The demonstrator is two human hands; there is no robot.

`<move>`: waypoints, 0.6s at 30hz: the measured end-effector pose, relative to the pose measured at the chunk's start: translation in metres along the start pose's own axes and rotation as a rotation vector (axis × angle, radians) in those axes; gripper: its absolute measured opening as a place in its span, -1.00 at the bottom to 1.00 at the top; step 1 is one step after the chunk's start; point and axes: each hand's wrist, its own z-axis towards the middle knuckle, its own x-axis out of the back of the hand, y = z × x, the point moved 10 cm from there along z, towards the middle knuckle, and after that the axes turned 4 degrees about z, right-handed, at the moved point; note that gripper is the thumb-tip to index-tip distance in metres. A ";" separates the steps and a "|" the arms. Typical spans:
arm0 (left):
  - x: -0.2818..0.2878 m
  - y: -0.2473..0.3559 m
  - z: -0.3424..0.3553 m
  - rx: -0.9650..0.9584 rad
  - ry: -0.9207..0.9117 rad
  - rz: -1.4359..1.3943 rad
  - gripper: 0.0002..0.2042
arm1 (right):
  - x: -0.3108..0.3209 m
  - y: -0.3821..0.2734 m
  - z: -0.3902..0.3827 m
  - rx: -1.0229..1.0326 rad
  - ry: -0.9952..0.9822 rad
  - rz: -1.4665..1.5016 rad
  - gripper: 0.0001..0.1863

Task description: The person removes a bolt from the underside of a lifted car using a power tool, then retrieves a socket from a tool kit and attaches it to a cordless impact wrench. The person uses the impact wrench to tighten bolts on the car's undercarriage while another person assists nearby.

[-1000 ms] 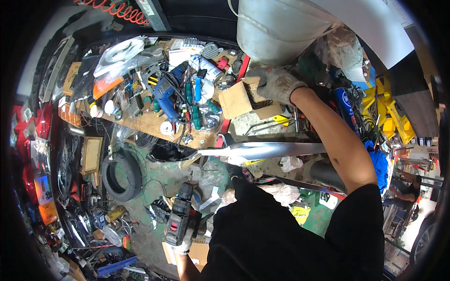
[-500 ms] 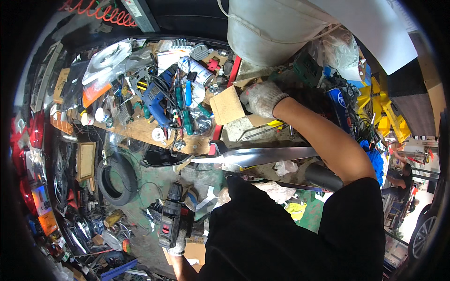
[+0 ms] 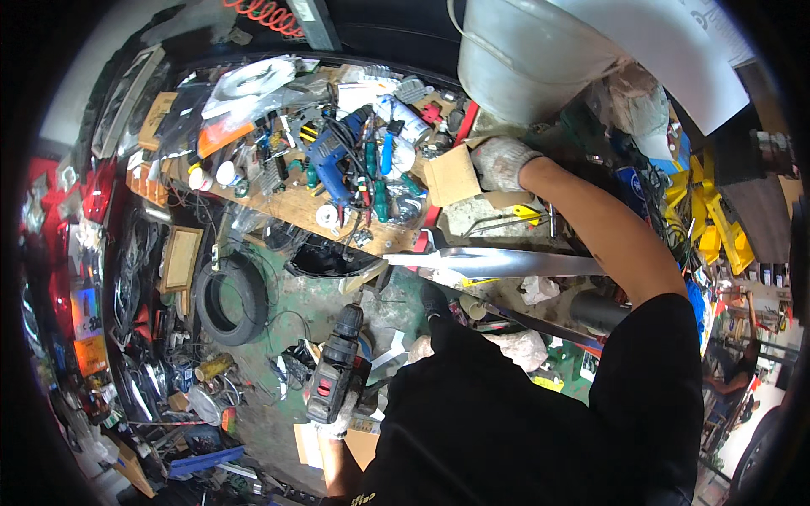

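Note:
My left hand (image 3: 336,419), in a pale work glove, hangs low at my side and grips a black cordless drill (image 3: 337,371) with its bit pointing up toward the bench. My right hand (image 3: 499,162), also gloved, reaches out over the cluttered bench and rests inside an open cardboard box (image 3: 460,179); what its fingers hold is hidden. A long shiny metal strip (image 3: 494,262) lies across the bench edge below my right forearm.
The wooden bench (image 3: 287,211) is heaped with tools, a blue corded drill (image 3: 331,160) and spray cans. A white bucket (image 3: 523,59) stands behind the box. On the green floor are a tyre (image 3: 229,297), boxes and scrap. Yellow parts (image 3: 704,215) lie at the right.
My view has swung a little to the right and down. My right hand has stayed at the cardboard box. The drill in my left hand has barely moved.

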 end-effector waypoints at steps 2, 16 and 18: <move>0.005 0.004 -0.003 -0.025 0.018 -0.001 -0.57 | 0.010 0.021 -0.012 -0.139 -0.067 0.056 -0.58; 0.062 0.126 -0.054 -0.462 0.072 -0.362 -0.65 | 0.125 -0.204 -0.225 0.850 0.414 0.645 -0.87; 0.075 0.144 -0.071 -0.581 0.099 -0.336 -0.59 | 0.126 -0.249 -0.282 0.971 0.685 0.446 -0.83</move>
